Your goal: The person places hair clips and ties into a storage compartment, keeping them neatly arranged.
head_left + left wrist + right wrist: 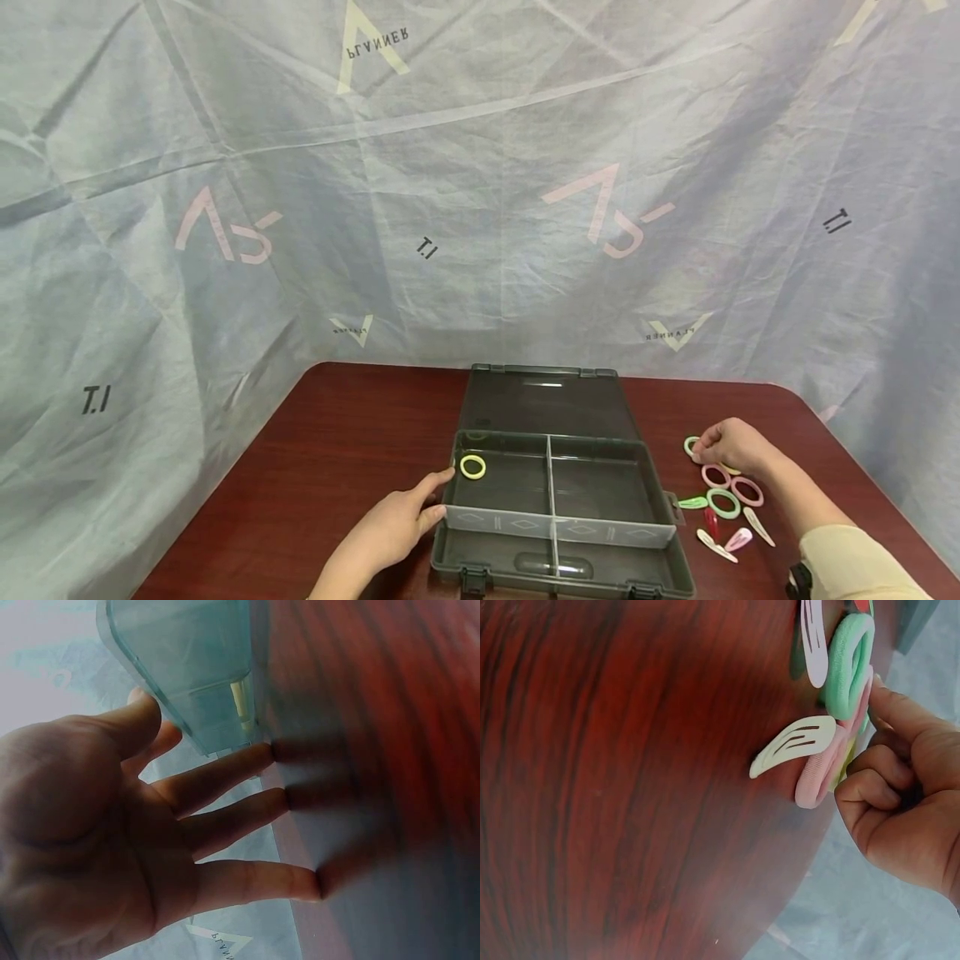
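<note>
The left hand [392,523], fingers apart and nearly straight, touches the left side of the open 4-compartment organizer box [607,492]. The right hand [735,446] has its fingertips at the far mint hair tie [686,445]; whether they clamp it, I cannot tell. Nearer lie 2 pink hair ties [705,482] and 5 snap clips [738,540]. 1 yellow hair tie [472,477] sits in the far-left compartment.

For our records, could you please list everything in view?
Table: 1, red-brown, foreground
Backdrop: 1, grey printed, behind table
Box: 1, translucent grey, open on table
Hair ties: 6 visible, yellow, pink, green (two each), one yellow in box, rest right of it
Hair clips: 5, cream (two), green, red, pink, right of box
Sleeve: 1, cream, right forearm
Wrist item: 1, black, right wrist
Left hand: 1, bare, at box's left
Right hand: 1, bare, at hair ties
</note>
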A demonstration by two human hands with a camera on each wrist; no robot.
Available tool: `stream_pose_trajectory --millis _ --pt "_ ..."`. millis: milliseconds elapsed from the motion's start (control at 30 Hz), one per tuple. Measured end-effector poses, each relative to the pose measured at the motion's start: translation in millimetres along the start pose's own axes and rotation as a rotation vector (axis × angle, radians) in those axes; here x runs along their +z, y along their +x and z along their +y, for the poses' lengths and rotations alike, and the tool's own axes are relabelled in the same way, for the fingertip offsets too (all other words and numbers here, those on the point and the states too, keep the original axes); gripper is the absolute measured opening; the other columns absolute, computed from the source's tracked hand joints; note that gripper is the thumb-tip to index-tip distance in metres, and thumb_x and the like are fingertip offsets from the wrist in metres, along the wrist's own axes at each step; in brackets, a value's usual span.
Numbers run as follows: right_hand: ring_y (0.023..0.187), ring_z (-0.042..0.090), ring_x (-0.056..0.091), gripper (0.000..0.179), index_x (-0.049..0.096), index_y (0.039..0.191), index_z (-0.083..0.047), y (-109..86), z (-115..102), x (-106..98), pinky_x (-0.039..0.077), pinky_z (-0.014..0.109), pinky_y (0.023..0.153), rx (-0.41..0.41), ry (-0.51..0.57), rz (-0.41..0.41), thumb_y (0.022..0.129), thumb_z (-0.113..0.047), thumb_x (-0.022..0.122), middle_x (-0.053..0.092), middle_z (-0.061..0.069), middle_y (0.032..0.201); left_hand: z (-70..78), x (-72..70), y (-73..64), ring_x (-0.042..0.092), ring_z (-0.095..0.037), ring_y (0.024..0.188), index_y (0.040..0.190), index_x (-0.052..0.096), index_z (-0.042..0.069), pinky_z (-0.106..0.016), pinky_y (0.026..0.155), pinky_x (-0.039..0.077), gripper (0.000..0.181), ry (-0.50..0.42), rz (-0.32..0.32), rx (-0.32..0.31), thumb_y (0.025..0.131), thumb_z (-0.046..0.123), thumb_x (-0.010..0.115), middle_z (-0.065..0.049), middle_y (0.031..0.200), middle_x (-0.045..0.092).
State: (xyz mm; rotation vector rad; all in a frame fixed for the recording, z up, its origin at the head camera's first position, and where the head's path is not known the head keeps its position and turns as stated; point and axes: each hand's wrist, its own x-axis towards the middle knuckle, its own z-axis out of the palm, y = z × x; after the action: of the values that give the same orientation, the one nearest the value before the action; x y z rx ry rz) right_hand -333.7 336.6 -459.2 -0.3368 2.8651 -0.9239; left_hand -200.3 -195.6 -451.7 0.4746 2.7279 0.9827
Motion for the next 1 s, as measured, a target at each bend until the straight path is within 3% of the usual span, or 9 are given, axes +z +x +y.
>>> stream_pose_trajectory --millis 333,567,1000 --pt "0.07 0.018 0.054 0.008 0.075 0.08 -0.002 0.1 1 1 0.045 0.036 0.063 -0.02 -0.013 0.022 0.087 -0.005 0.076 0.069 0.004 0.078 -1.5 0.2 1.0 0.035 -0.01 0.049 0.157 0.039 0.022 -0.034 0.06 0.038 0.055 0.019 0.0 0.005 0.106 0.036 0.055 0.002 0.062 0.056" --pt "0.066 0.016 0.049 0.007 0.075 0.082 0.0 -2.7 2 -1 0.041 0.032 0.059 -0.03 0.033 0.008 0.088 -0.005 0.075 0.065 0.004 0.075 0.6 -0.7 -0.3 0.025 -0.011 0.047 0.157 0.039 0.02 -0.032 0.053 0.033 0.055 -0.016 -0.005 0.004 0.106 0.035 0.056 0.004 0.055 0.049" --pt "0.073 0.019 0.052 0.01 0.075 0.088 0.001 -2.3 -9 -10 0.043 0.035 0.061 -0.051 0.059 -0.002 0.093 -0.008 0.073 0.07 0.007 0.085 1.1 -0.3 -1.1 0.024 -0.011 0.046 0.157 0.04 0.02 -0.03 0.051 0.031 0.056 -0.018 -0.009 0.0 0.105 0.033 0.057 0.007 0.052 0.041"
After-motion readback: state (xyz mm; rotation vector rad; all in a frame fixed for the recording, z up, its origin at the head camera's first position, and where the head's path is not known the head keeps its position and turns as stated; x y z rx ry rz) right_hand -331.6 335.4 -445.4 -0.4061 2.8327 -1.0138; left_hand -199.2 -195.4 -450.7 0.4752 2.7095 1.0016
